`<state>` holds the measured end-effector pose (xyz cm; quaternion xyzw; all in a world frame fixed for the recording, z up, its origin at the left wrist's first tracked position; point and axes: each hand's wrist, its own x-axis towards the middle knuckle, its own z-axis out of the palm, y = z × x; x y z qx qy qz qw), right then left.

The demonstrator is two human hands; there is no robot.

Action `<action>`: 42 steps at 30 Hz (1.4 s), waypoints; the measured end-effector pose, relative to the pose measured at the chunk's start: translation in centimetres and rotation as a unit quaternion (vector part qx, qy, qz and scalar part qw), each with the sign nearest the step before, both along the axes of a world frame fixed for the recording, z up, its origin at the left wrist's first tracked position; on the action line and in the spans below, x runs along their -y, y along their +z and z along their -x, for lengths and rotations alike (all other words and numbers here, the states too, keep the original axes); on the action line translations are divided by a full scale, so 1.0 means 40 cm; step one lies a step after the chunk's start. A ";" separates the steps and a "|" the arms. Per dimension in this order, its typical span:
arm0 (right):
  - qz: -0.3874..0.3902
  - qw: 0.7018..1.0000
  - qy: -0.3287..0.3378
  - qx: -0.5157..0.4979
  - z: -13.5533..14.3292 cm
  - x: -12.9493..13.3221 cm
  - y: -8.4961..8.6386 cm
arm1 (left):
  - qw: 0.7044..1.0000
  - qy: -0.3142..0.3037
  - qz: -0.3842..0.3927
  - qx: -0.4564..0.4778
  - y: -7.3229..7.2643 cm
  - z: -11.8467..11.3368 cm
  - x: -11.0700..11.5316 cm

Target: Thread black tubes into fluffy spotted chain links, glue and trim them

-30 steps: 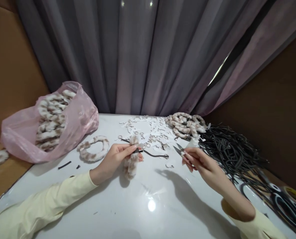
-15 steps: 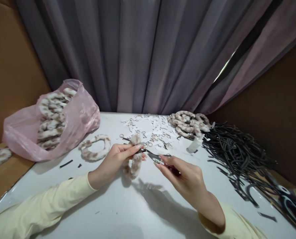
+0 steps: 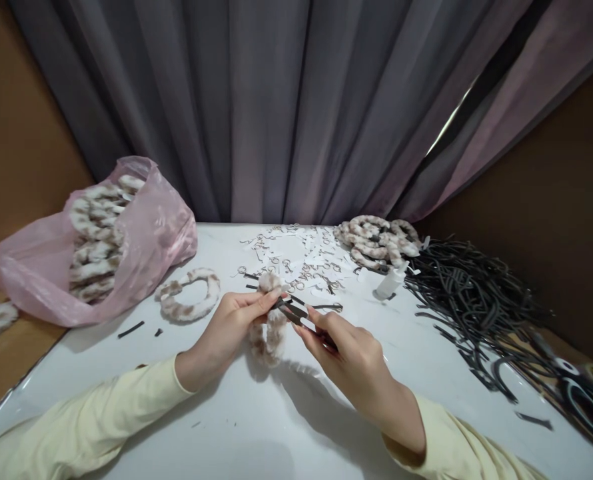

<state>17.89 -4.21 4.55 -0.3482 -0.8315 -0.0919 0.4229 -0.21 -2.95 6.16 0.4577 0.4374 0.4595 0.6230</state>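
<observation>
My left hand (image 3: pixel 236 327) pinches a fluffy white-and-brown ring (image 3: pixel 267 343), which hangs upright over the white table. A black strip (image 3: pixel 294 300) sticks out at its top by my fingertips. In my right hand (image 3: pixel 354 357) is a dark metal cutting tool (image 3: pixel 296 316), its handles mostly hidden by the fingers. The tool's tip touches or nearly touches the black piece at my left fingertips. Another fluffy ring (image 3: pixel 189 310) lies flat on the table, left of my left hand.
A pink plastic bag (image 3: pixel 166 230) of fluffy rings stands at left. Farther back lie small rings with white tags (image 3: pixel 306 257). At right are a pile of rings (image 3: pixel 376 240), a small white bottle (image 3: pixel 390 283), many black strips (image 3: pixel 471 300) and scissors (image 3: pixel 584 407).
My right hand has moved left, bringing the tool up to the black piece at my left fingertips. The left hand still pinches the fluffy ring. The view has shifted slightly.
</observation>
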 end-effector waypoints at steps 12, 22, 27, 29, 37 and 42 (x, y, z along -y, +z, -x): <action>0.058 0.994 -0.035 -0.083 0.047 -0.009 -0.009 | 0.993 0.079 -0.017 0.087 -0.012 -0.025 -0.011; 0.048 0.995 -0.082 -0.013 0.097 -0.036 -0.013 | 0.984 0.144 -0.044 0.093 -0.025 -0.030 -0.035; 0.067 0.994 -0.083 0.000 0.090 -0.043 -0.014 | 0.987 0.140 -0.055 0.059 -0.037 -0.029 -0.044; 0.078 0.994 -0.081 0.000 0.090 -0.049 -0.019 | 0.987 0.138 -0.061 0.047 -0.043 -0.028 -0.049; 0.039 0.994 -0.022 -0.102 0.060 -0.042 -0.017 | 0.990 0.128 -0.049 0.046 -0.026 -0.017 -0.057; 0.187 0.971 0.053 -0.141 -0.024 -0.043 0.050 | 0.995 0.089 -0.028 0.035 0.003 -0.001 -0.047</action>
